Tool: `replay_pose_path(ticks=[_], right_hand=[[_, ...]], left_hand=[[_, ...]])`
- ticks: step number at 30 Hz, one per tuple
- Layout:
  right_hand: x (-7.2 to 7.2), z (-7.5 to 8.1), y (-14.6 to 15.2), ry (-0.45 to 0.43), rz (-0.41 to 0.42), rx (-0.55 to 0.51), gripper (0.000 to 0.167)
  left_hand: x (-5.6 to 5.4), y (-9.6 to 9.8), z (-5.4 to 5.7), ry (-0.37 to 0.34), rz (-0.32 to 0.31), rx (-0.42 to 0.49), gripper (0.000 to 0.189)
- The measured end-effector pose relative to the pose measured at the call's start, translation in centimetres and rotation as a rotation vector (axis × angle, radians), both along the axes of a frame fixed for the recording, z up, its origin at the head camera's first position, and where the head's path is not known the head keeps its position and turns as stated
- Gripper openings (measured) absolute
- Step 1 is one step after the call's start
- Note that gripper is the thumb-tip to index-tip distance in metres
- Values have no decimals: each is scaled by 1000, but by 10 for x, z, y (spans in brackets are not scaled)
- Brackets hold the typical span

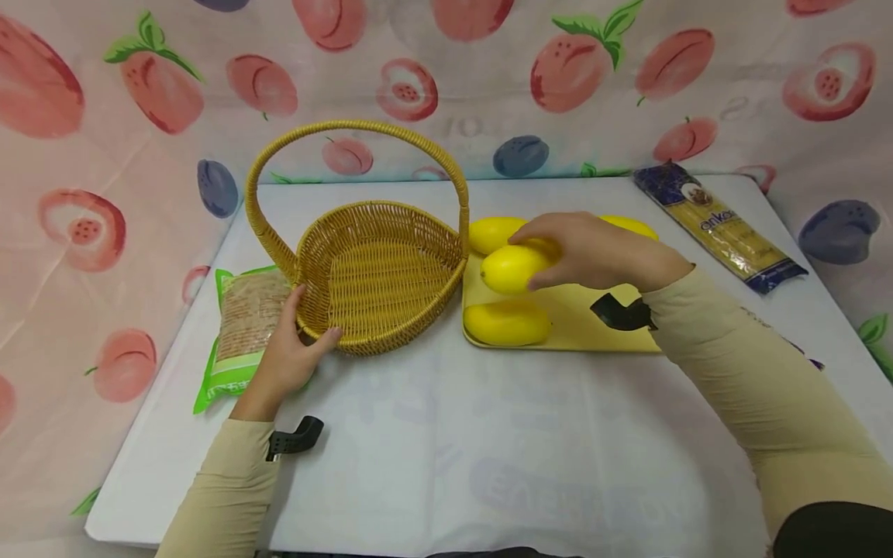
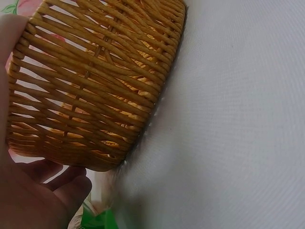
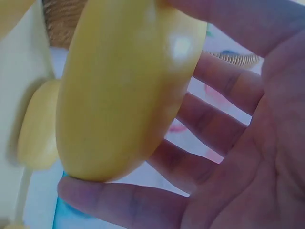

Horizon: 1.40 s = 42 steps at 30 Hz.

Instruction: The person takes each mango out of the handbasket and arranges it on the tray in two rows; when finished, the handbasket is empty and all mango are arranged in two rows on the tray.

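My right hand (image 1: 589, 249) grips a smooth yellow mango (image 1: 511, 270) over the yellow tray (image 1: 586, 298). In the right wrist view the thumb and fingers curl round the mango (image 3: 126, 90) from opposite sides. Another mango (image 1: 507, 323) lies at the tray's front left, one (image 1: 494, 234) at its back left and one (image 1: 631, 226) behind my hand. To the left, my left hand (image 1: 291, 353) holds the wicker basket (image 1: 380, 341) at its front left, thumb at the rim and fingers along the outer side. Woven basket wall (image 2: 90, 81) fills much of the left wrist view.
A green-edged bag (image 1: 244, 333) of brownish food lies left of the basket, partly behind my left hand. The basket's tall handle (image 1: 356, 125) arches above it. A blue and yellow packet (image 1: 718, 225) lies at the back right. Fruit-print cloth (image 1: 481, 85) hangs behind the white table (image 1: 418, 465).
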State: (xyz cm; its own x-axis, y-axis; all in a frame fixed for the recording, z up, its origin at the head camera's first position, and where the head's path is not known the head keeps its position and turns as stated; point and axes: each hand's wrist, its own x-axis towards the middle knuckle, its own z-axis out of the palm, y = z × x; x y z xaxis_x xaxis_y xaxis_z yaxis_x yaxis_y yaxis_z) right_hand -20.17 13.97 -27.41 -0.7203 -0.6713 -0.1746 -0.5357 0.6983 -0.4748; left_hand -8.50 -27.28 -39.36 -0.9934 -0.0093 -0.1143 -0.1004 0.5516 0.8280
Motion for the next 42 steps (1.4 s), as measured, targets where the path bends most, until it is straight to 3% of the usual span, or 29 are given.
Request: replay_pose_path(ticks=[9,22,28,42], right_hand=[[2,-13,48,22,-137,64,62],[15,-41,98,-37,-304,57,65],[24,-52,112,-104,-373,81,70],[40,-75,125,-156,-418,64,80]], left_hand=[[1,2,1,7,6,5,95],[2,1,1,20,7,-8,95],[2,1,1,26,5,-12,95],[1,2,0,17,0,8,96]])
